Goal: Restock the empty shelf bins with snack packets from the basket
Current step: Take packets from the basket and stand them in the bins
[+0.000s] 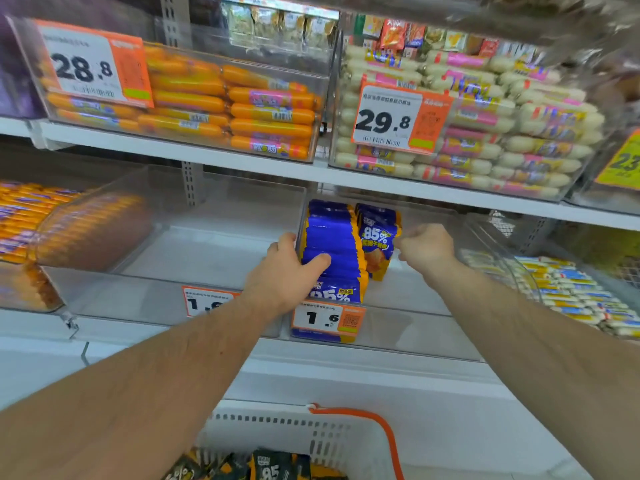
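Observation:
A row of blue snack packets [330, 244] with yellow edges stands in a clear shelf bin [408, 327] on the middle shelf. My left hand [289, 271] grips the row from the left and front. A second, shorter row of blue packets [377, 237] stands just to the right, and my right hand [427, 245] has its fingers closed beside it, touching its edge. The clear bin [156, 299] to the left holds nothing. At the bottom a white basket [311, 434] with an orange handle holds black and yellow packets [270, 471].
The upper shelf carries bins of orange sausages [242, 109] and white sausages [502, 133] with price tags. Bins of orange snacks [31, 216] at far left and yellow-blue sticks [571, 292] at right flank the work area. A white shelf ledge [346, 379] lies below.

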Motion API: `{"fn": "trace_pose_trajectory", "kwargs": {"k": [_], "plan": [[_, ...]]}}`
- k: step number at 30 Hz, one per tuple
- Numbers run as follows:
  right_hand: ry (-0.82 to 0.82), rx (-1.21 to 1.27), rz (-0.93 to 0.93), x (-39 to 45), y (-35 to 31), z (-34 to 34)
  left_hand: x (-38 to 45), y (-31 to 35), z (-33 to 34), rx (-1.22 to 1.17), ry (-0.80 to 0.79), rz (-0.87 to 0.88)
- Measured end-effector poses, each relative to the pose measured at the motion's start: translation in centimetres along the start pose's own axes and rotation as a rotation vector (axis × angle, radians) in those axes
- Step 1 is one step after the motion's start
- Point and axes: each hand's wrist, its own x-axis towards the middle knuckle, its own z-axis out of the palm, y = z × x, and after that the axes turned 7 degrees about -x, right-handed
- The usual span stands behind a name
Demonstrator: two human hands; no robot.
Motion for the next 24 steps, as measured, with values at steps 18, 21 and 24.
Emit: {"fn": "trace_pose_trajectory", "kwargs": {"k": [18,21,24], "plan": [[-0.346,0.160,-0.369,-20.8,-3.5,11.9,-9.9,-8.6,-11.5,0.481,-0.269,0.075],[-0.474,0.092,-0.312,-23.0,-2.1,15.6,-10.2,-10.3,-12.3,0.509,-0.364,0.023],[-0.606,-0.009,-0.232,-25.0,-0.4,19.4,-10.4,-11.1,-12.7,0.510,-0.507,-0.079]]}}
